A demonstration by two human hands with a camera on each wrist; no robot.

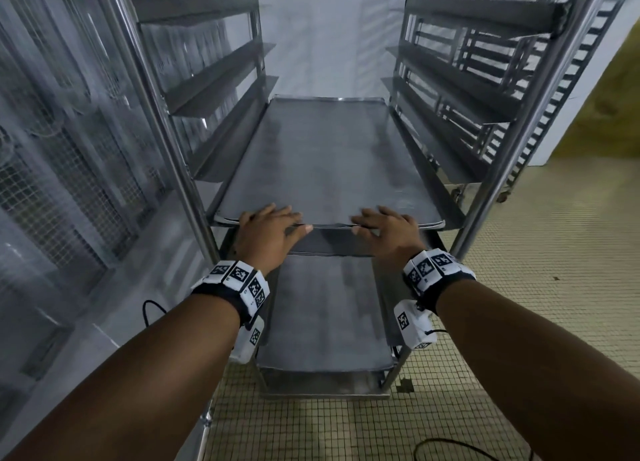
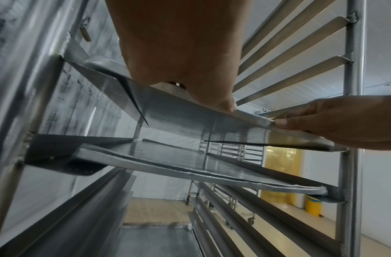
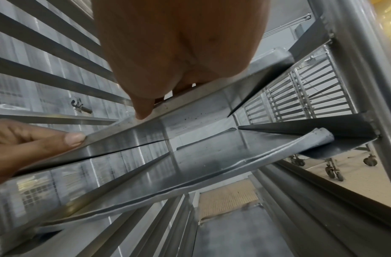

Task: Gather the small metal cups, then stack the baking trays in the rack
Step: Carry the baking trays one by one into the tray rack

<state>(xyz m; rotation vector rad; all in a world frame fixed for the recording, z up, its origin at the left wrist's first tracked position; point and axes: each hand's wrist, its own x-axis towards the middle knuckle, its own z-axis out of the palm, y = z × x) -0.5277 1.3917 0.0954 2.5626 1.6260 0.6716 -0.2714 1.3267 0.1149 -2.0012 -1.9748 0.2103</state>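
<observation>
A flat metal baking tray (image 1: 322, 156) lies on a pair of runners in the steel rack (image 1: 166, 142), its front rim near me. My left hand (image 1: 268, 228) rests on the left of that rim, fingers flat on top and thumb against the edge. My right hand (image 1: 384, 230) does the same on the right. From below, the left wrist view shows the tray's underside (image 2: 179, 118) with both thumbs on its rim. A second tray (image 2: 168, 160) sits one runner lower, and another tray (image 1: 325, 308) lies near the rack's bottom. No small metal cups are in view.
Empty angled runners (image 1: 460, 80) line both sides above the tray. More wheeled racks (image 3: 317, 97) stand to the right on the tiled floor (image 1: 519, 253). A plastic-covered mesh wall (image 1: 52, 183) is at the left. A black cable (image 1: 446, 446) lies by my feet.
</observation>
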